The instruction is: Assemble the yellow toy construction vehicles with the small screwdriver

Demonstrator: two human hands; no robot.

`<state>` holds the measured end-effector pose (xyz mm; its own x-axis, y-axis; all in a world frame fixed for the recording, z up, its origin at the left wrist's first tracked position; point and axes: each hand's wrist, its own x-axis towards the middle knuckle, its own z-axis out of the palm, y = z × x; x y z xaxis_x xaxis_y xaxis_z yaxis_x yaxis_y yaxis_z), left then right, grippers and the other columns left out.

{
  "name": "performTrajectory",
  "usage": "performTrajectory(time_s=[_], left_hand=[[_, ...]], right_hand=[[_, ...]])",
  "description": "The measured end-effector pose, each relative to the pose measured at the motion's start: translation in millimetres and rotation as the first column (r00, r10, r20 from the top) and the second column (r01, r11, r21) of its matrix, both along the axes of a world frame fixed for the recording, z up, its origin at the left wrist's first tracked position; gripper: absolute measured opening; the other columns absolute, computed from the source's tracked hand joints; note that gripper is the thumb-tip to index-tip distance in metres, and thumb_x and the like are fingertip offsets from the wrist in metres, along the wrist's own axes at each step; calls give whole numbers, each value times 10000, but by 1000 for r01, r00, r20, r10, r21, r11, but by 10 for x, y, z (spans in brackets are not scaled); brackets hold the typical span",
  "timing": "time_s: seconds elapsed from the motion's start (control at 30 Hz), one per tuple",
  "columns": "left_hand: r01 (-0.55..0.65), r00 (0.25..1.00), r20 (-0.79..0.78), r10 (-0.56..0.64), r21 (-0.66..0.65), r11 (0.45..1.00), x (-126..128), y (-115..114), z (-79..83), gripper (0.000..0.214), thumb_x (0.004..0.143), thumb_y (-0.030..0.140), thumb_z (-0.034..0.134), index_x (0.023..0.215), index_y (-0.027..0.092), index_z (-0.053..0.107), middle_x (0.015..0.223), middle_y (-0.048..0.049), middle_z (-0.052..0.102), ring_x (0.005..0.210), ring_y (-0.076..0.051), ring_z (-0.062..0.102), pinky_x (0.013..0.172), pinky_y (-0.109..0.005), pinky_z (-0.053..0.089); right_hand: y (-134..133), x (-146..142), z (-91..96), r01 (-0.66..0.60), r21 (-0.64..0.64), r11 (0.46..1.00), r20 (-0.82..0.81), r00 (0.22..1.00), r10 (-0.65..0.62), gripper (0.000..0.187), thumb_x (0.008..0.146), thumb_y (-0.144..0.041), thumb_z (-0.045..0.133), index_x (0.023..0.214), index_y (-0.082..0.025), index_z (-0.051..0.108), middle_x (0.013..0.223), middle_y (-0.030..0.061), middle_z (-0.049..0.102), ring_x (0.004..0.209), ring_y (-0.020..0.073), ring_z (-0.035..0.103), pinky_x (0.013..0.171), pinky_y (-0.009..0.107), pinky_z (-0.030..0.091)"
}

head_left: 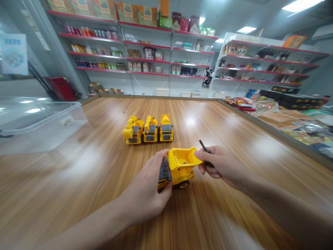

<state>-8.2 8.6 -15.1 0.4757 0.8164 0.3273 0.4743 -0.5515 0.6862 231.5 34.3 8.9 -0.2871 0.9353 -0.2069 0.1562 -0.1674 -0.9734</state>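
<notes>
A yellow toy dump truck (180, 167) with a grey cab sits on the wooden table (104, 180) in front of me. My left hand (148, 189) is wrapped round its cab end and grips it. My right hand (220, 163) is closed on a small black tool (204, 147), and its fingers touch the rim of the truck's tipper. Three more yellow toy construction vehicles (148, 129) stand side by side a little farther back, apart from both hands.
A clear plastic box (33, 121) stands at the left edge of the table. Packaged goods (286, 114) lie on a lower counter to the right. Store shelves (145, 52) with red edges line the back wall.
</notes>
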Motion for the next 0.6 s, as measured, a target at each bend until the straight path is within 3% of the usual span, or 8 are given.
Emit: performTrajectory(time_s=[0.3,0.6], left_hand=[[-32,999,-8,32,-38,999,0,-10,44,571,783,120,599,1286,231,352,1269,-124,539,1128,-267,569,965,-446,491],[119,993,9,-119,-130,984,6,-51,93,371,763,73,552,1072,238,430,1047,-61,589,920,-221,601,836,-385,524]], right_hand=[[1,-15,-12,19,50,999,65,998,-22,340,875,-444,607,711,-154,537,556,-21,549,379,33,307,352,182,174],[-8,-25,46,33,367,929,246,960,-131,319,898,-451,582,760,-164,603,537,-58,424,463,76,363,421,223,257]])
